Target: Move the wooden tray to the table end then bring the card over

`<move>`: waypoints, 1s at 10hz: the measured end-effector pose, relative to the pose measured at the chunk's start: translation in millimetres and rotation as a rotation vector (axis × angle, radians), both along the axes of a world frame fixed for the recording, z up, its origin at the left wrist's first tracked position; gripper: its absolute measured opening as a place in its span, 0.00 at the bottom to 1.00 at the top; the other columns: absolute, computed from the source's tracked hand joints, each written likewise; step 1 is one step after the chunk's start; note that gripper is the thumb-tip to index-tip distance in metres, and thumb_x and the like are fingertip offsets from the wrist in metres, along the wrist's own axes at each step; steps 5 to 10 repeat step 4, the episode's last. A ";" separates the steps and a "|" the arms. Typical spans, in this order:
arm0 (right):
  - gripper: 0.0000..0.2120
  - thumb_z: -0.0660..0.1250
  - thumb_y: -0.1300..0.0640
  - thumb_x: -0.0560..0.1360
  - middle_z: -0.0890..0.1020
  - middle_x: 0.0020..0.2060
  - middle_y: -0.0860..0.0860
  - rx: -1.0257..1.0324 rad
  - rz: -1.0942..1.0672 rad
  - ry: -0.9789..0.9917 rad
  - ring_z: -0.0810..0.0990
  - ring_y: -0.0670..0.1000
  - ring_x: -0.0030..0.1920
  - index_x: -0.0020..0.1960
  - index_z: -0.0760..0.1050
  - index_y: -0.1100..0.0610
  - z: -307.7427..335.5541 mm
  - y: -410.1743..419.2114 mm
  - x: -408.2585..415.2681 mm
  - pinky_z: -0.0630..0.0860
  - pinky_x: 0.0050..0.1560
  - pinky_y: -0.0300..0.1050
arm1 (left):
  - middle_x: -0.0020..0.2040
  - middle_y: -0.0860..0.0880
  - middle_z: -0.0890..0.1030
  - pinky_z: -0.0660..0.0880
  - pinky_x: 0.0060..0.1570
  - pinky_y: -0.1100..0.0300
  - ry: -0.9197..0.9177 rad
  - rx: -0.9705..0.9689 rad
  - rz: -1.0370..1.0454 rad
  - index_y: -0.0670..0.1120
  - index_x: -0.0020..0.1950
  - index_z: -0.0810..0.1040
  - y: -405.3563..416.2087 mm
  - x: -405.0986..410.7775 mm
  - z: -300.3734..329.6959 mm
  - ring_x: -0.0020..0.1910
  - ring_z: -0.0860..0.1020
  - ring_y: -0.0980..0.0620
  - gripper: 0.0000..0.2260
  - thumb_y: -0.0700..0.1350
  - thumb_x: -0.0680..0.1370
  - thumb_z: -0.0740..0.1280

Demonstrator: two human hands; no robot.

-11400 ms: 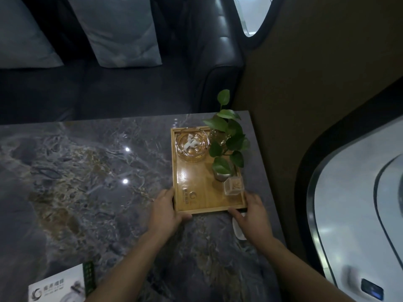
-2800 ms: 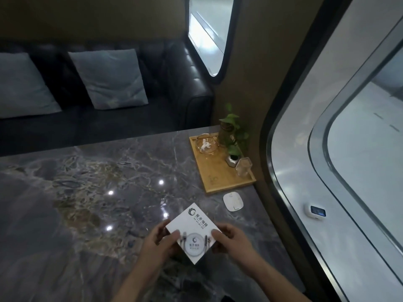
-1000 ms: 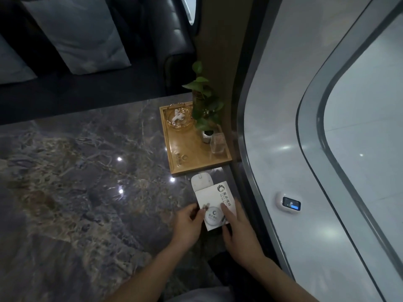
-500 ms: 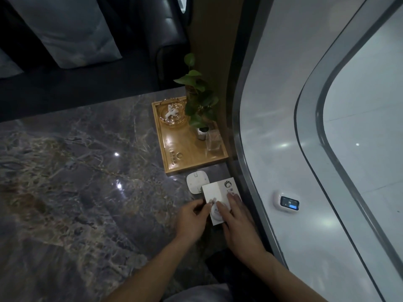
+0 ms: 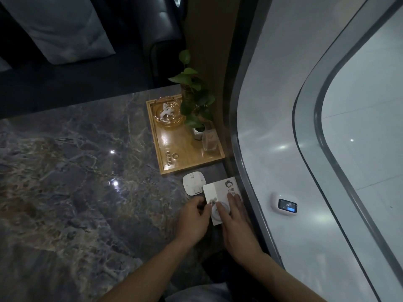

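Wooden tray (image 5: 168, 162) sits on the dark marble table (image 5: 76, 182) just beyond both hands, hard against the end of the table by the curved wall. Inside it, at the far left corner, stands a clear glass ashtray (image 5: 168, 113) with something small and white in its bowl; what that is cannot be told. To the right of the ashtray a leafy green plant (image 5: 194, 99) rises from a small pot (image 5: 198, 134), and a little clear glass holder (image 5: 210, 141) stands just nearer the hands, beside the pot; its contents are too dim to make out. The nearer part of the tray floor is bare apart from a printed logo. Between the tray and the hands lies a small white rounded pad (image 5: 193, 184) flat on the table, its near right corner tucked under the card (image 5: 220, 192). The card is white, with a dark emblem near its far edge and a round picture near its middle, and it lies on the table near the tray. The left hand (image 5: 193, 219) pinches the card's left edge with its fingertips. The right hand (image 5: 234, 219) lies spread, fingers flat on top of the card, pressing it down. On the pale wall to the right of the hands, a small white device (image 5: 283, 205) shows a lit screen.
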State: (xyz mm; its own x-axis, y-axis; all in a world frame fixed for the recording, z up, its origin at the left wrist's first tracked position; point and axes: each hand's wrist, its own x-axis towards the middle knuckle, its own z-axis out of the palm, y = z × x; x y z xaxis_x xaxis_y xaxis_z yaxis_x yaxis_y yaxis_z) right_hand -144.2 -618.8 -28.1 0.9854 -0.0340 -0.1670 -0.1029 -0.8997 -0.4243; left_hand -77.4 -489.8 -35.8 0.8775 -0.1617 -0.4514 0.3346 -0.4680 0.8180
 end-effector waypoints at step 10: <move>0.23 0.64 0.62 0.74 0.64 0.73 0.62 0.040 0.002 0.033 0.57 0.62 0.74 0.69 0.67 0.57 13.2 4.6 2.8 0.60 0.72 0.60 | 0.41 0.57 0.83 0.77 0.39 0.70 -0.012 -0.003 0.081 0.51 0.46 0.81 10.1 0.3 10.6 0.40 0.81 0.61 0.03 0.43 0.77 0.70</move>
